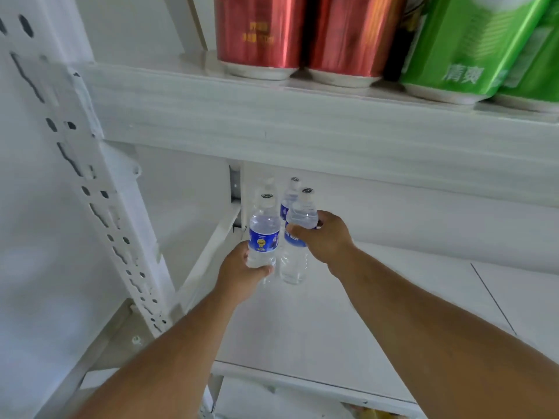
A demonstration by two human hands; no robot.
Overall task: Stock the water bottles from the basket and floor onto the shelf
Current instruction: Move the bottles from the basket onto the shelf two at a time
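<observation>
Both hands reach into the white shelf point(348, 313) near its back left corner. My left hand point(239, 276) grips the lower part of a clear water bottle point(263, 234) with a blue label and white cap, held upright. My right hand point(323, 237) wraps around the label of a second water bottle point(298, 258), upright with its base at the shelf board. Behind these two stand two more bottles at the back wall: one with a blue label point(289, 198) and one mostly hidden point(268, 184).
The upper shelf board point(302, 128) overhangs the hands and carries red cans point(260, 34) and green cans point(472, 46). A perforated white upright point(90, 182) stands at the left. The shelf board extends to the right of the bottles.
</observation>
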